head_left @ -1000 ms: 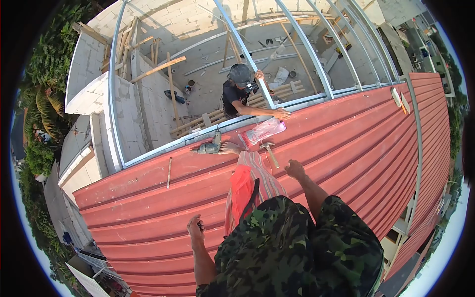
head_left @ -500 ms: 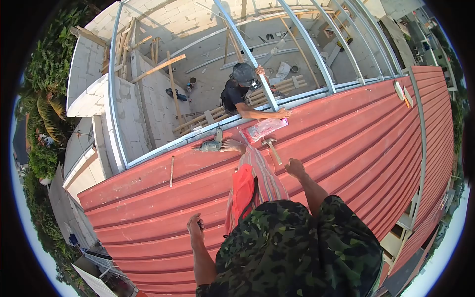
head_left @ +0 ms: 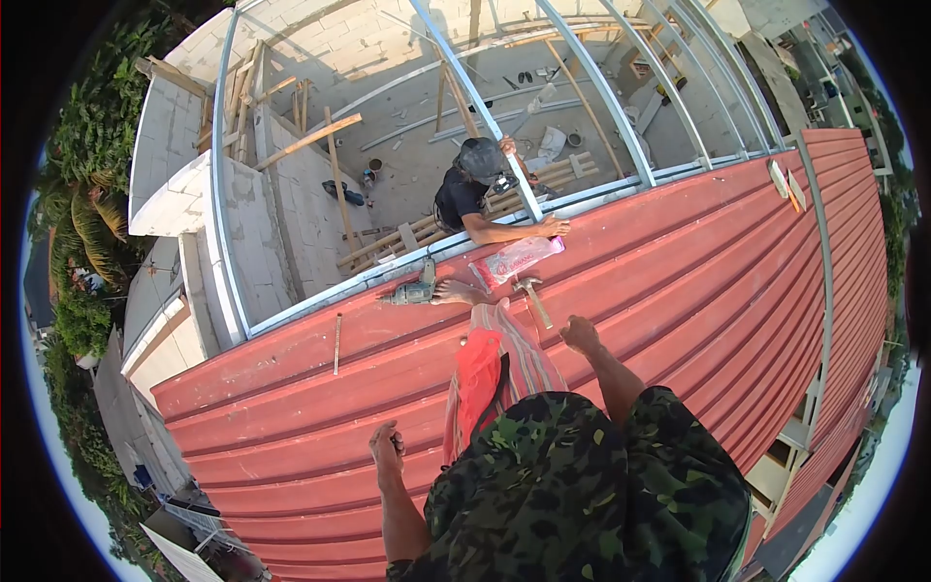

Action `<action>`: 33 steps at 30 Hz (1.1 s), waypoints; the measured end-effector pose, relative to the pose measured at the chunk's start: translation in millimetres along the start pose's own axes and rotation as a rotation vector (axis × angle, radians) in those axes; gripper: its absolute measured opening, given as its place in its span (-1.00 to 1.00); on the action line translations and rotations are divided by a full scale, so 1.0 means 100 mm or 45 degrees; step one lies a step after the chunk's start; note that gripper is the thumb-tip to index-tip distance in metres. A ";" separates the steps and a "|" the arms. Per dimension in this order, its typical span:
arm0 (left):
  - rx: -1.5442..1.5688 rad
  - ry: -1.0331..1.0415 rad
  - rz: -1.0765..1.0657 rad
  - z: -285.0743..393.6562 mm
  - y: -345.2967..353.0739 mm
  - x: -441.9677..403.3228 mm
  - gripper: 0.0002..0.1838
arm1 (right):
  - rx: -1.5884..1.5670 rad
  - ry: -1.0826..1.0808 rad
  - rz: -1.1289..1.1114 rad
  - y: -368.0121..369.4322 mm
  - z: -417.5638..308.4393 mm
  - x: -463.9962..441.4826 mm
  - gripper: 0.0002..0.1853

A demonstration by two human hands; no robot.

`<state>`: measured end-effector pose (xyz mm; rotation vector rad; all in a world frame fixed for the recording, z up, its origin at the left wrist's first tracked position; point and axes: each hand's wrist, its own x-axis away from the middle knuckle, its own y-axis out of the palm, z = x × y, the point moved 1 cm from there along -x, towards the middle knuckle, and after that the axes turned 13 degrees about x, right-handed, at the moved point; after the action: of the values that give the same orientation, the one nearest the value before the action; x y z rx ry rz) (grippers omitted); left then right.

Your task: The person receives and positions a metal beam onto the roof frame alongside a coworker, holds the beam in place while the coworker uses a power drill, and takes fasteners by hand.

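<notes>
My left hand (head_left: 387, 448) is held above the red metal roof (head_left: 320, 417), its fingers curled closed; what is in them, if anything, I cannot make out. My right hand (head_left: 581, 336) makes a fist, and its inside is hidden. Nearest to that fist lies a claw hammer (head_left: 534, 303) on the roof. Further up, a pink and white plastic bag (head_left: 515, 260) rests by the roof edge. A cordless drill (head_left: 415, 288) lies beside my bare foot (head_left: 458, 292). Red cloth (head_left: 478, 373) hangs over my striped trousers.
A co-worker in a dark cap (head_left: 482, 158) stands below the edge, one hand on a metal beam (head_left: 490, 121), the other on the roof. A thin strip (head_left: 337, 344) lies at left. Beyond the edge is a drop to a floor with timber (head_left: 310, 141) and tools.
My left hand has turned slightly and its fingers still curl. The co-worker's head has shifted a little. My right hand and the tools stay nearly the same.
</notes>
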<state>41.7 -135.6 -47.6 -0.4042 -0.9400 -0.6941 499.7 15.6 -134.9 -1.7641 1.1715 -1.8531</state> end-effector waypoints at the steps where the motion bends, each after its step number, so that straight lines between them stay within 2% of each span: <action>1: 0.005 0.005 -0.014 0.01 0.00 -0.02 -0.77 | 0.002 -0.010 -0.014 -0.02 -0.02 -0.03 -0.57; 23: -0.044 0.010 -0.029 -0.12 -0.03 -0.02 -0.76 | 0.018 -0.019 0.021 -0.13 0.03 0.08 -0.64; 33: 0.032 0.034 -0.068 -0.11 -0.03 -0.04 -0.74 | 0.055 -0.113 0.054 -0.05 0.03 -0.05 -0.63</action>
<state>44.7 -142.3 -57.2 -0.3477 -0.9360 -0.7335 504.5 21.4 -135.5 -1.7654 1.1189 -1.7441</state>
